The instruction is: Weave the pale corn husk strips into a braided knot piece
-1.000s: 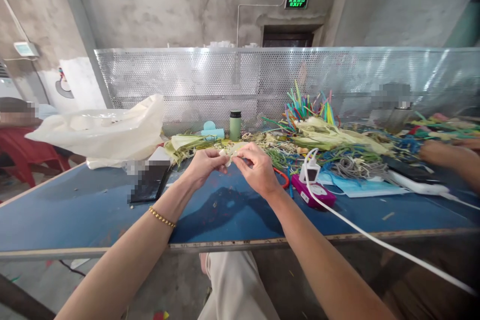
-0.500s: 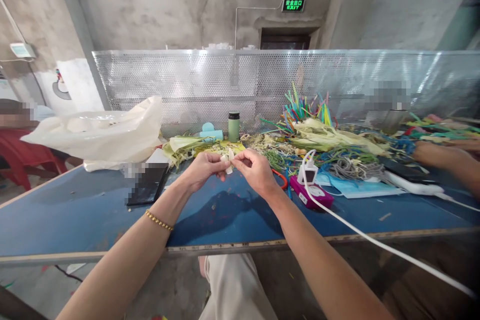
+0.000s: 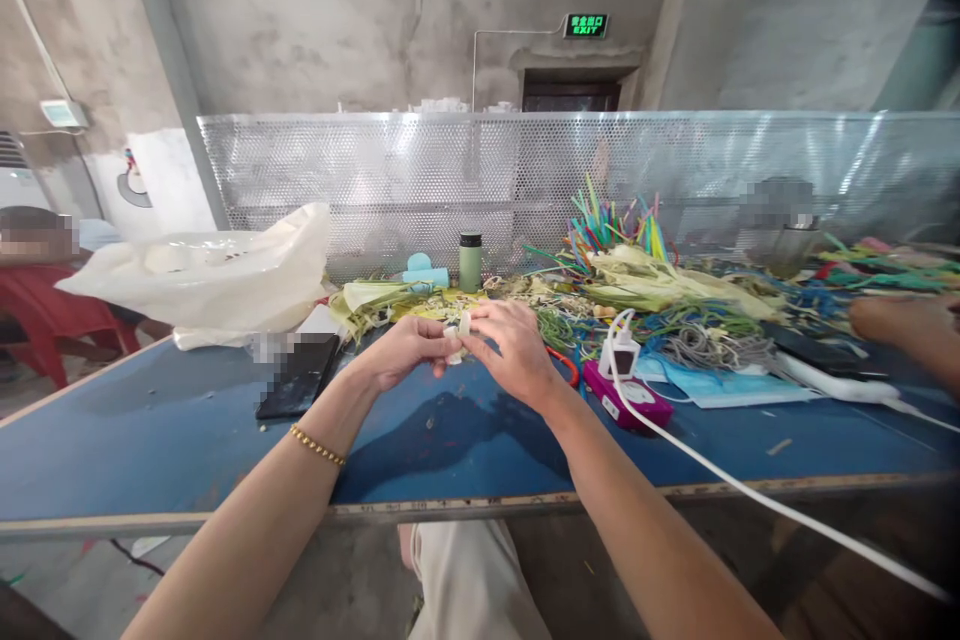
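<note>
Above the blue table (image 3: 187, 450), my left hand (image 3: 409, 352) pinches a small pale strip (image 3: 464, 323), which looks like dried husk, between thumb and fingers. Its lower end peeks out under the fingertips. My right hand (image 3: 511, 345) is close beside it on the right, fingers stretched out and thumb apart, the tips at the strip's upper end. Whether those tips touch the strip is hard to make out. A gold bead bracelet (image 3: 319, 446) circles my left wrist.
Behind my hands lie husks (image 3: 675, 282), coloured stems (image 3: 611, 225) and a green bottle (image 3: 470, 262). To the left are a black phone-like object (image 3: 300, 378) and a plastic bag (image 3: 202, 270). A purple box (image 3: 626, 396), white cable (image 3: 720, 465) and another person's hand (image 3: 892, 320) are at right.
My right hand's fingers have gone from a pinch at the strip to stretched out. My left hand keeps its pinch. The view has shifted slightly.
</note>
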Tool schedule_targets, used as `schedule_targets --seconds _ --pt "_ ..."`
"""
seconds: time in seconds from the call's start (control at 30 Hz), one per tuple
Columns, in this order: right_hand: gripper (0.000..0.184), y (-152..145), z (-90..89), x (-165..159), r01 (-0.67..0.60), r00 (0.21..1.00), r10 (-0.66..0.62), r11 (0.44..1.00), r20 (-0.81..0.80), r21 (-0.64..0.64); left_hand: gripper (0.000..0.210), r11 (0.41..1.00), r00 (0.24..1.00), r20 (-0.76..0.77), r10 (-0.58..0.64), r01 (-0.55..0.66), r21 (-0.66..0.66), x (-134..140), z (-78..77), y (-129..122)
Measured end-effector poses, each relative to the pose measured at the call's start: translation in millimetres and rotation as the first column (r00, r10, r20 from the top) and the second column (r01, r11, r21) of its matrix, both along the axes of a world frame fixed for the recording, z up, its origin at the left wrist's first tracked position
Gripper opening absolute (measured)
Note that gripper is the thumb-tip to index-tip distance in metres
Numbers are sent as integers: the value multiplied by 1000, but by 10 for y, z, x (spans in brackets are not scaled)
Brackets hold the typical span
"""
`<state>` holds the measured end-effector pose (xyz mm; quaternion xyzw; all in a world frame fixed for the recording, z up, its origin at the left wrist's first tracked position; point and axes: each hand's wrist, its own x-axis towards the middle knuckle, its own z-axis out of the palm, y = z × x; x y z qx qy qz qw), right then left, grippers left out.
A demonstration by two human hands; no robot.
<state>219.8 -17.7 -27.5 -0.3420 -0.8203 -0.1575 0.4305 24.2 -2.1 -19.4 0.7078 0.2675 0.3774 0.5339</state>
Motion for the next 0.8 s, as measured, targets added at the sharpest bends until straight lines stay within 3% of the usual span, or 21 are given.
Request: schedule_targets --seconds 0.1,0.23,0.53,0.8 --pt "29 -12 -6 -16 -63 997 67 989 31 -133 28 1000 998 -61 -18 18 -9 -46 19 9" --pt "25 -22 -33 -65 -117 991 90 950 -103 -289 31 1000 991 -135 -8 9 9 -73 35 13" --pt "32 -43 0 -120 -149 968 45 896 -248 -418 34 996 974 -217 69 -55 74 -30 70 -58" --pt "38 -31 -36 -110 -163 949 -4 849 -315 -502 27 966 946 -247 211 -163 202 41 52 -91"
